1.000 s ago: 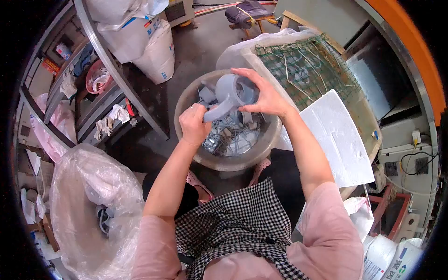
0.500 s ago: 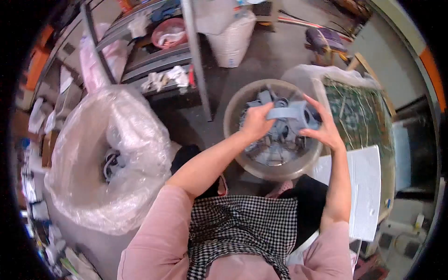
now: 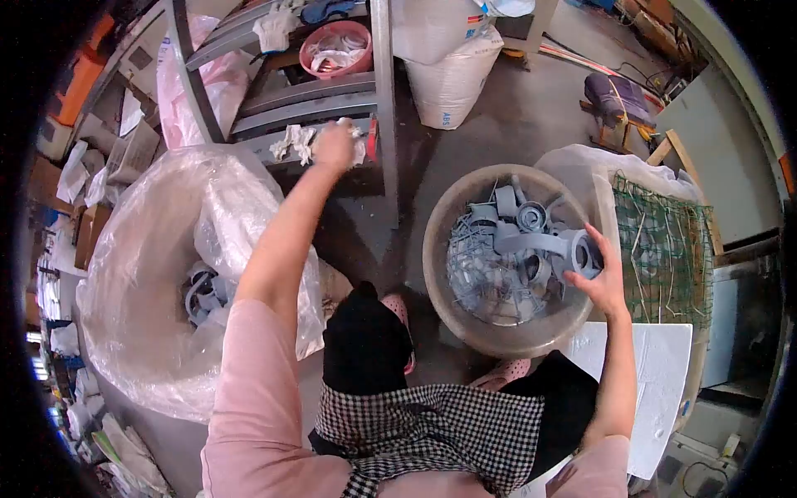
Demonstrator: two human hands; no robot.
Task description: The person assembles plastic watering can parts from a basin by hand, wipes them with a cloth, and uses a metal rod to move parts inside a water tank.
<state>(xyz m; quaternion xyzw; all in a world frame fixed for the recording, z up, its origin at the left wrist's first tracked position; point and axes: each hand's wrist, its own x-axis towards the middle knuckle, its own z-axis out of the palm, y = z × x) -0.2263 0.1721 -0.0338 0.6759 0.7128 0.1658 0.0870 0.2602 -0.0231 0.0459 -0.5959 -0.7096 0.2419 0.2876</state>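
A grey plastic part with a ring end and a curved arm is gripped by my right hand, over the right side of a round tub. Inside the tub lie several grey plastic pieces and a tangle of thin grey bits. My left hand is stretched away to the upper left, at white crumpled cloths on the lower shelf bar, close to a red-handled item. Its fingers are blurred, and whether they hold anything is hidden.
A large plastic-lined bag with grey parts inside stands at left. A metal rack holds a pink basket. White sacks stand behind. At right are a green net and a white foam board.
My left hand has let go of the grey part and moved up left to the cloths on the rack. My right hand still holds the part. The view has shifted left.
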